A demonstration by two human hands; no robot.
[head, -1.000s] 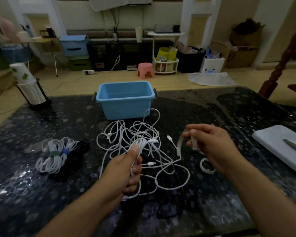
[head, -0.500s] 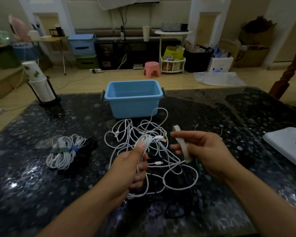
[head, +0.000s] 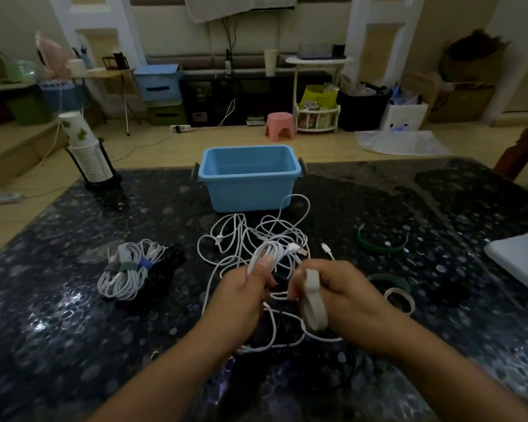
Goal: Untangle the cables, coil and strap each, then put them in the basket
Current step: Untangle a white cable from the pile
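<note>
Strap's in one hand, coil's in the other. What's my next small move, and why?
Probably wrap the white strap in your right hand around the coiled white cable that your left hand grips: the two nearly meet, and the blue basket holds nothing visible.

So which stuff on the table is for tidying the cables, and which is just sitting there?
For the job:
- loose white cables, a folded bunch gripped by the left hand
- white strap, held by the right hand
- blue basket, nothing in it yet
- strapped coils
- spare straps

Just lying about:
- paper cup stack
- white board at the right edge
</note>
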